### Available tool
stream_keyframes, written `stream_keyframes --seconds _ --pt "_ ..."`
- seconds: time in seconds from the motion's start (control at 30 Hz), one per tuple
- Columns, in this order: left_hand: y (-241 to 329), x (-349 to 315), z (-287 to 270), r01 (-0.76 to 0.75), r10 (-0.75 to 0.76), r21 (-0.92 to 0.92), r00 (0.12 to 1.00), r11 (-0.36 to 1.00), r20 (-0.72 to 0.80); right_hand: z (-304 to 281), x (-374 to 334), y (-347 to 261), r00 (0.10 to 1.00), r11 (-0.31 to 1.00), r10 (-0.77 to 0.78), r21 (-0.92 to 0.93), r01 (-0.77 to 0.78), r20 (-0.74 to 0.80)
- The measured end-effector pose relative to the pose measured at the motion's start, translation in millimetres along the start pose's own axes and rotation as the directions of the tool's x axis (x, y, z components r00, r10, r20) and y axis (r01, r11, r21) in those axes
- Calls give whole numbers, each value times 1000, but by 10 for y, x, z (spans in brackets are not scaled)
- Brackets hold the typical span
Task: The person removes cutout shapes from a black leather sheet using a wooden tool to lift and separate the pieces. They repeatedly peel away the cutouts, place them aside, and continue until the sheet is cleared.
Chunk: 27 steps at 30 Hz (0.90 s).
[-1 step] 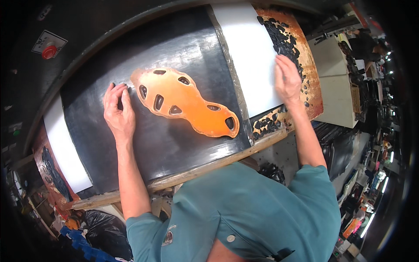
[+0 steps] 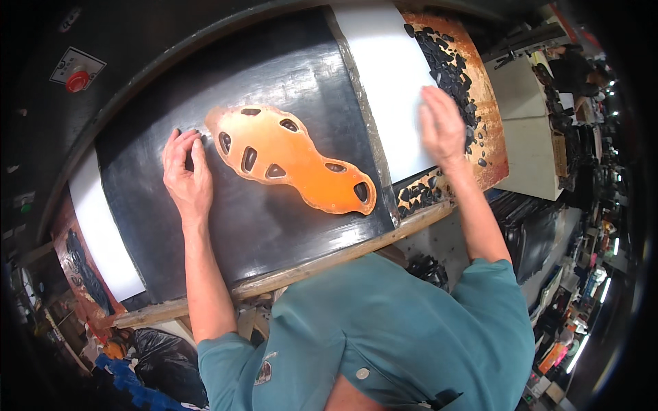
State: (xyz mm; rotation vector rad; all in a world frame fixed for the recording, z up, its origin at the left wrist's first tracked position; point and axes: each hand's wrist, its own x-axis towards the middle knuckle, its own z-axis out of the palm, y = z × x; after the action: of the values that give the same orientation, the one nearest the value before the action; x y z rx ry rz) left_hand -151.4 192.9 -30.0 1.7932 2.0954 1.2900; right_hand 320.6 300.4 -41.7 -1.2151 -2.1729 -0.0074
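An orange, sole-shaped cutting die (image 2: pixel 291 161) with several oval openings lies slanted on a black sheet (image 2: pixel 267 226). Left of its far end, my left hand (image 2: pixel 186 175) hovers over the sheet, thumb and fingertips closed together. A small dark bit seems to show at those tips, too small to name. My right hand (image 2: pixel 445 133) is over the white board (image 2: pixel 384 75) right of the sheet. Its fingers are stretched out and somewhat blurred, with nothing visible in them.
Small black cut pieces (image 2: pixel 449 65) lie scattered on a worn brown board (image 2: pixel 488 103) at the right. A wooden strip (image 2: pixel 329 257) edges the table in front of me. Another white board (image 2: pixel 103 226) lies at the left. A red button (image 2: pixel 77 81) sits on the dark machine beam.
My right hand has shifted slightly left, away from the black pieces and further over the white board. My left hand and the orange die have stayed in place.
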Motion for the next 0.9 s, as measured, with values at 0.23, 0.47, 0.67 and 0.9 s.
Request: stream_keyframes --seconds 0.23,0.47,0.67,0.9 --pt "-37 -77 -332 -58 56 10 989 998 137 108 288 -332 938 948 305 -151 -281 166" --pt "132 -598 -969 -28 -113 365 927 930 359 -133 -128 -1657 896 891 -180 454 -26 405" --pt "-79 -766 -856 -187 47 476 955 859 292 141 -1 -2048 902 970 -125 240 25 412" --pt "-288 -389 -624 -217 148 432 971 875 187 779 704 -2321 955 999 49 -15 -47 292"
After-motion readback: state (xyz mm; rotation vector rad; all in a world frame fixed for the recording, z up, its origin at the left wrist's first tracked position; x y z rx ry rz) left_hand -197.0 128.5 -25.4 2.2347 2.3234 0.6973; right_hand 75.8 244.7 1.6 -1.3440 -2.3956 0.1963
